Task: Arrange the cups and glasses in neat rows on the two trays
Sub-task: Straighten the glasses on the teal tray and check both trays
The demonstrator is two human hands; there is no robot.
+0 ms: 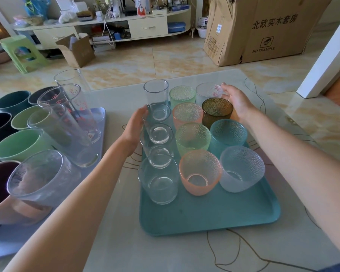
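A teal tray (214,216) in the middle of the table holds three rows: several clear glasses (159,177) on its left, then textured green and orange cups (192,137), then a brown cup (217,109), a teal cup and a frosted cup. My left hand (134,128) rests flat against the left side of the clear row, fingers apart. My right hand (237,101) lies behind the brown cup and touches the far clear textured cup (208,92). A lavender tray (98,122) on the left carries tall glasses (71,112) and coloured mugs (18,144).
The table's far edge runs just behind the teal tray. A thin brown cord (234,244) loops over the near and right table top. Beyond are tiled floor, a large cardboard box (263,30), a small open box and a green stool (20,52).
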